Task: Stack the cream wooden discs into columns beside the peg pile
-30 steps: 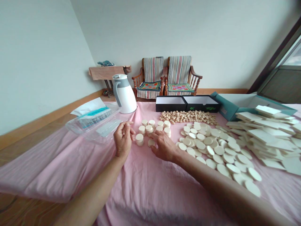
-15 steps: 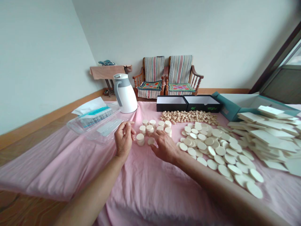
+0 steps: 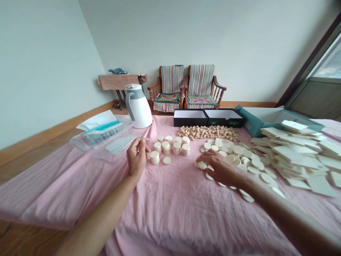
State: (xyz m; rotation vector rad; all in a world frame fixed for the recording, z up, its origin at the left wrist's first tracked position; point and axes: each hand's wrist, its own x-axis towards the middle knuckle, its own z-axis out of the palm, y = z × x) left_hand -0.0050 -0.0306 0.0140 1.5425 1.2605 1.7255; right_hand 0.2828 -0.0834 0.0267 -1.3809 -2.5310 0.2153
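Small stacks of cream round discs stand on the pink cloth in the middle. My left hand rests just left of them, fingers curled in a loose fist, nothing visible in it. A single disc lies flat beside the nearest stack. My right hand lies over the near edge of a spread of larger white discs, fingers bent down onto them; whether it grips one is hidden.
A white jug and a clear plastic box stand at the left. Two black open boxes sit behind a patch of small wooden beads. White square tiles are piled at the right beside a teal box. Two chairs stand by the wall.
My right hand has moved right, from the small stacks to the spread of larger discs. A single disc now lies uncovered by the stacks. My left hand has stayed put.
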